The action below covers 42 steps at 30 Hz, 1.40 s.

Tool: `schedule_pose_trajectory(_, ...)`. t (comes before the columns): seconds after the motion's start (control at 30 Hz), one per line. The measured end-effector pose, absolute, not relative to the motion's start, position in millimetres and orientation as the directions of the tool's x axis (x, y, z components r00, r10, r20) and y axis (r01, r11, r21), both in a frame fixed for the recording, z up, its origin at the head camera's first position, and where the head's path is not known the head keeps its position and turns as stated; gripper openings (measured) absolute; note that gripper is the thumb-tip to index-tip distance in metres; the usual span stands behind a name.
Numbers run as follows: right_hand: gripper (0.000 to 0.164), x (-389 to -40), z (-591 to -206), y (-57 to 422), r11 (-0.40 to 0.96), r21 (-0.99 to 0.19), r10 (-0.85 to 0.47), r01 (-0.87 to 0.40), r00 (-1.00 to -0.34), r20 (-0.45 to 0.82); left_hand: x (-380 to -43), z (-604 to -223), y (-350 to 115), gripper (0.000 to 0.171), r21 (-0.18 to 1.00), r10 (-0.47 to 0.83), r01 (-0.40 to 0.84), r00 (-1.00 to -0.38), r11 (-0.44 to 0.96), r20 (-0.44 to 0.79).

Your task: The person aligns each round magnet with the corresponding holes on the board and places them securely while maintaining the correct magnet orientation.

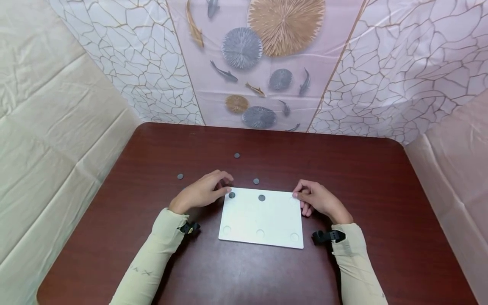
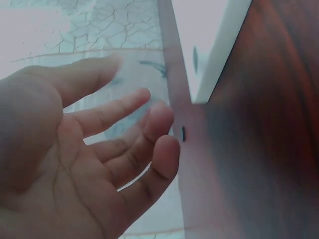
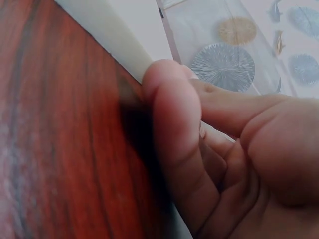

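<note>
A white rectangular board (image 1: 263, 218) with round recesses lies on the table. Two small grey discs (image 1: 261, 198) sit in recesses along its far edge. My right hand (image 1: 318, 199) is at the far right corner, thumb and finger pinching there; in the right wrist view, fingertips (image 3: 172, 104) meet right at the board's corner. My left hand (image 1: 203, 190) is by the far left corner, its thumb close to the disc (image 1: 231, 195) there. The left wrist view shows the left hand (image 2: 109, 144) with fingers spread and loosely bent, holding nothing, beside the board's edge (image 2: 214, 55).
Three loose grey discs lie on the dark red table (image 1: 343, 161): one disc (image 1: 180, 176) left of my left hand, another disc (image 1: 237, 155) farther back, and a disc (image 1: 256, 181) just beyond the board. Patterned cloth (image 1: 259, 84) hangs behind the table.
</note>
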State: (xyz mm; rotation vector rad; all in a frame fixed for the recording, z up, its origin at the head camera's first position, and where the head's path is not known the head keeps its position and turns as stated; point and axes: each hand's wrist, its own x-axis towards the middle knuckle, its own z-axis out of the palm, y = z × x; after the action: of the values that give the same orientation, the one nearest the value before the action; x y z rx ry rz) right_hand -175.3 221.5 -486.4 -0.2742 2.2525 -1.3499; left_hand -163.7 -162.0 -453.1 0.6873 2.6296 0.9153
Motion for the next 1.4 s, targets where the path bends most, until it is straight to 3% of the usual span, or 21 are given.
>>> schedule_pose_trajectory(0.27, 0.014, -177.2, -489.2, 223.0, 0.462, -0.881, -0.413, 0.107, -0.853, -0.320, -157.3, -445.8, -184.0, 0.033, 0.686, 0.462, 0.347, -0.887, 0.640, 0.017)
schedule_pose_trajectory(0.53, 0.014, -178.8, -490.2, 224.6, 0.460, -0.881, -0.408, 0.115, -0.853, -0.324, -155.0, -431.9, -209.7, 0.031, 0.645, 0.395, 0.372, -0.911, 0.668, 0.116)
schedule_pose_trajectory(0.9, 0.012, -180.5, -492.6, 223.8, 0.455, -0.881, -0.413, 0.128, -0.847, -0.336, -147.6, -434.9, -245.9, 0.019, 0.600, 0.360, 0.337, -0.929, 0.726, 0.086)
schedule_pose_trajectory(1.4, 0.012, -179.4, -493.7, 224.1, 0.447, -0.886, -0.408, 0.127, -0.852, -0.328, -145.6, -470.0, -274.1, 0.027, 0.526, 0.347, 0.313, -0.937, 0.791, 0.035)
